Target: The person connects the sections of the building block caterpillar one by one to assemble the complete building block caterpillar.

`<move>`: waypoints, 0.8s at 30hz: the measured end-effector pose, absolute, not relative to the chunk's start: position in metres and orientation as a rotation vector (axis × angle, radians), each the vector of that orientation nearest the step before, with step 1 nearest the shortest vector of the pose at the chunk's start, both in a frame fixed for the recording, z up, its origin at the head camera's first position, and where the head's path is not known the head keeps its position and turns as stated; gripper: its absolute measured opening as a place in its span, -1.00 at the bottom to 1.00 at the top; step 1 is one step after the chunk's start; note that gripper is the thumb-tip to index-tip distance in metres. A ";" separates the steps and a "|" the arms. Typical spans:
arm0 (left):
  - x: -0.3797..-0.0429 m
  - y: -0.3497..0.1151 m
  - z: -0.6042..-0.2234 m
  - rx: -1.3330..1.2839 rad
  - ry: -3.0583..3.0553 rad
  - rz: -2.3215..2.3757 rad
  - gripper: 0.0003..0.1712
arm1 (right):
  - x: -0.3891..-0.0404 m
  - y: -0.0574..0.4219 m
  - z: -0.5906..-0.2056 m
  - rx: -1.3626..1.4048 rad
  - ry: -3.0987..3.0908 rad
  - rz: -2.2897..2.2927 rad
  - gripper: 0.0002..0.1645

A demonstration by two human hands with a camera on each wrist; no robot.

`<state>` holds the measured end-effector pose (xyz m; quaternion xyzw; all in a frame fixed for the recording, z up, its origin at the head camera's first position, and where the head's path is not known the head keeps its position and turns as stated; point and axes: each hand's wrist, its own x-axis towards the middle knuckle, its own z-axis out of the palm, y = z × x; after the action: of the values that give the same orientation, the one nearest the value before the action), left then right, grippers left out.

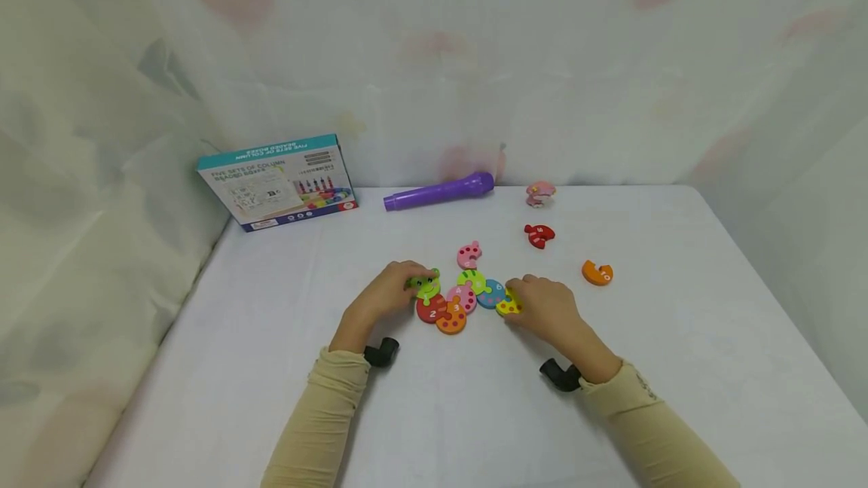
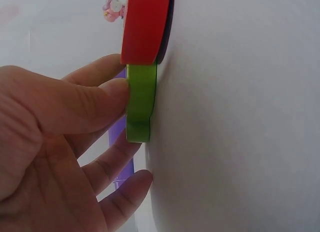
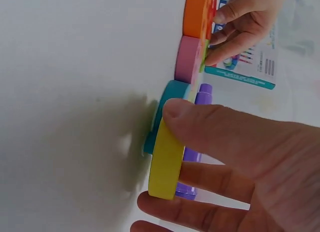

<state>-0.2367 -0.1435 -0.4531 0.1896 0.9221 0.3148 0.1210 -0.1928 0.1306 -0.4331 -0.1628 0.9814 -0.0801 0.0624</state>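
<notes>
A chain of numbered caterpillar puzzle pieces lies on the white table. At its left end my left hand (image 1: pixel 388 291) pinches the green smiling head piece (image 1: pixel 429 289) between thumb and fingers. From there run a red piece (image 1: pixel 429 312), an orange piece (image 1: pixel 450 324), a pink piece (image 1: pixel 461 300), a light green piece (image 1: pixel 471 279) and a blue piece (image 1: pixel 491 294). My right hand (image 1: pixel 548 311) pinches a dotted yellow piece (image 3: pixel 166 167) against the blue one; whether they fully interlock I cannot tell. Its number is hidden.
Apart from the chain lie a pink piece (image 1: pixel 468 255), a red piece (image 1: pixel 540 236) and an orange piece (image 1: pixel 597 273). Along the back are a toy box (image 1: pixel 278 183), a purple microphone (image 1: pixel 439 192) and a small pink figure (image 1: pixel 539 194). Curtains hang behind.
</notes>
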 end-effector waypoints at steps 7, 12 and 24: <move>-0.238 -0.144 -0.453 0.575 2.683 0.931 -0.54 | -0.194 0.131 -0.435 -0.497 2.941 -0.232 -0.31; -0.238 -0.144 -0.453 0.581 2.689 0.933 -0.54 | -0.200 0.135 -0.429 -0.493 2.930 -0.205 -0.30; -0.238 -0.144 -0.454 0.568 2.695 0.908 -0.54 | -0.274 0.175 -0.416 -0.652 2.998 -0.398 -0.58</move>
<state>-0.2381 -0.1444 -0.4543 0.1943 0.9225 0.3108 0.1208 -0.2742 0.1745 -0.4164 -0.2107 0.9688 -0.1284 0.0239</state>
